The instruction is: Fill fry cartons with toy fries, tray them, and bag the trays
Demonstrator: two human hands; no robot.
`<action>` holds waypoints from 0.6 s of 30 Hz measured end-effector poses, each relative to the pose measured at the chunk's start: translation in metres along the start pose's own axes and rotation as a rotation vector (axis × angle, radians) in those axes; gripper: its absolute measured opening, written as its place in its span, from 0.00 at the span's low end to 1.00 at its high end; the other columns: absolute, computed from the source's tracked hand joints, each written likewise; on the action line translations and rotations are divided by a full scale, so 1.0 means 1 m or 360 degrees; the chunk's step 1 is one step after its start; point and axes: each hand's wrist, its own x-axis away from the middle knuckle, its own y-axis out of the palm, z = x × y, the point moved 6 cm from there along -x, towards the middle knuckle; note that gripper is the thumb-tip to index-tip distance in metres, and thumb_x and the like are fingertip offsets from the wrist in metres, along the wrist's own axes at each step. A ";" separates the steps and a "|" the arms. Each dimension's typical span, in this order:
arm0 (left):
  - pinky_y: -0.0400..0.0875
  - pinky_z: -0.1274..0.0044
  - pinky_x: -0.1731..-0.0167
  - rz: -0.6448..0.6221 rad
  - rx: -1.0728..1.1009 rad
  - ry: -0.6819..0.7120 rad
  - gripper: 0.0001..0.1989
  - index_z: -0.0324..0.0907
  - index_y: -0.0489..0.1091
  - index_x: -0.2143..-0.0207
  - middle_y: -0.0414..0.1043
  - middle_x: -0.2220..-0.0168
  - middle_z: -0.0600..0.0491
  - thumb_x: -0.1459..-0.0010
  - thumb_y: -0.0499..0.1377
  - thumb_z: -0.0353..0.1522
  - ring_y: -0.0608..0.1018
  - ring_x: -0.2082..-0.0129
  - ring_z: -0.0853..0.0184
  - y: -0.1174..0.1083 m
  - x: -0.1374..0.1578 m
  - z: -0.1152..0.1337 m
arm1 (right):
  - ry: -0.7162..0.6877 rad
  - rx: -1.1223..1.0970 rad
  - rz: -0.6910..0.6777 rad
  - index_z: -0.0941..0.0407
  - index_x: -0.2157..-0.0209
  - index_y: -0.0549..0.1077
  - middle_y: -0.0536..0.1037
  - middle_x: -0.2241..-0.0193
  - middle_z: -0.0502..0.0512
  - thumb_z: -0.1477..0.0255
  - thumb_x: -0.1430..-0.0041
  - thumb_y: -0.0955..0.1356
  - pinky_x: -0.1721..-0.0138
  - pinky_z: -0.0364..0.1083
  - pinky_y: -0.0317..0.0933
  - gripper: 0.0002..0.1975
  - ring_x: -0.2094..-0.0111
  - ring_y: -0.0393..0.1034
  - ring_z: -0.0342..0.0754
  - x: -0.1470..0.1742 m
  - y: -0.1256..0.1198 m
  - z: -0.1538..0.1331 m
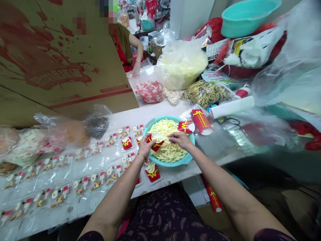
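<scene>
Over a turquoise basin (173,164) full of pale yellow toy French fries (167,156), my left hand (144,147) grips a small red fry carton (157,146) with a yellow mark, tilted to the right. My right hand (181,140) is closed in a pinch at the carton's mouth, on what looks like a pale fry; the fingers partly hide it. A flattened red carton (185,127) rests on the basin's right rim. A filled carton (152,173) lies in a clear tray at the basin's lower left, and another red carton (126,143) lies farther left.
Rows of clear trays with small pieces (97,184) cover the table's left. Stacked red cartons (201,121) lie right of the basin. Behind stand bags of pink-white pieces (150,92), yellow fries (184,63) and dark striped pieces (204,93). Cardboard boxes (62,60) rise left; a co-worker's arm (136,47) shows beyond.
</scene>
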 end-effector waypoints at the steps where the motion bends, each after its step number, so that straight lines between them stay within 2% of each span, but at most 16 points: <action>1: 0.67 0.71 0.60 0.0001 -0.0016 -0.0003 0.26 0.39 0.63 0.63 0.72 0.64 0.53 0.68 0.66 0.32 0.74 0.66 0.67 -0.001 0.000 0.000 | -0.0030 0.0055 0.0070 0.59 0.70 0.75 0.74 0.79 0.50 0.67 0.55 0.68 0.72 0.45 0.64 0.11 0.78 0.67 0.43 -0.001 -0.008 -0.004; 3: 0.67 0.70 0.60 -0.0029 -0.0035 -0.0023 0.26 0.38 0.64 0.62 0.72 0.64 0.52 0.67 0.66 0.32 0.74 0.66 0.67 -0.002 0.001 0.000 | -0.0212 0.0304 0.0252 0.57 0.70 0.75 0.75 0.74 0.53 0.69 0.54 0.68 0.67 0.47 0.64 0.09 0.72 0.69 0.45 -0.002 -0.023 -0.021; 5: 0.68 0.70 0.60 -0.0073 -0.0028 -0.0042 0.26 0.38 0.64 0.61 0.72 0.64 0.51 0.66 0.66 0.33 0.74 0.66 0.67 -0.001 0.003 -0.003 | -0.0467 0.0635 0.0373 0.56 0.69 0.75 0.75 0.68 0.54 0.72 0.53 0.68 0.60 0.49 0.61 0.07 0.64 0.68 0.47 0.002 -0.026 -0.043; 8: 0.67 0.69 0.59 -0.0139 -0.0027 -0.0025 0.27 0.38 0.65 0.60 0.72 0.62 0.50 0.65 0.66 0.33 0.74 0.64 0.67 0.002 0.006 -0.006 | -0.0715 0.0975 0.0223 0.56 0.67 0.75 0.74 0.65 0.56 0.75 0.51 0.67 0.57 0.47 0.59 0.07 0.61 0.67 0.47 0.008 -0.003 -0.063; 11: 0.67 0.69 0.58 -0.0178 -0.0056 -0.0003 0.27 0.38 0.65 0.59 0.73 0.62 0.51 0.65 0.67 0.33 0.74 0.63 0.66 0.003 0.008 -0.008 | -0.0731 0.1173 -0.0019 0.57 0.66 0.75 0.74 0.67 0.55 0.78 0.49 0.65 0.61 0.45 0.60 0.09 0.64 0.67 0.45 0.010 0.028 -0.066; 13: 0.66 0.68 0.57 -0.0180 -0.0080 0.0003 0.28 0.38 0.65 0.59 0.73 0.61 0.50 0.66 0.67 0.33 0.74 0.63 0.65 0.001 0.008 -0.009 | -0.0681 0.1265 -0.0136 0.58 0.69 0.75 0.74 0.70 0.55 0.79 0.49 0.64 0.64 0.44 0.60 0.08 0.66 0.67 0.45 0.009 0.041 -0.063; 15: 0.66 0.68 0.57 -0.0177 -0.0120 0.0015 0.28 0.38 0.66 0.59 0.73 0.61 0.50 0.66 0.67 0.33 0.74 0.62 0.65 -0.002 0.007 -0.009 | -0.0632 0.1272 -0.0185 0.58 0.72 0.75 0.74 0.72 0.54 0.78 0.50 0.65 0.66 0.43 0.59 0.07 0.69 0.67 0.44 0.007 0.046 -0.060; 18: 0.67 0.68 0.57 -0.0169 -0.0178 0.0031 0.27 0.37 0.67 0.61 0.73 0.61 0.50 0.67 0.67 0.32 0.74 0.63 0.64 -0.008 0.008 -0.009 | -0.0539 0.1102 -0.0112 0.58 0.74 0.73 0.73 0.75 0.50 0.79 0.53 0.65 0.70 0.41 0.58 0.05 0.73 0.66 0.42 0.006 0.040 -0.059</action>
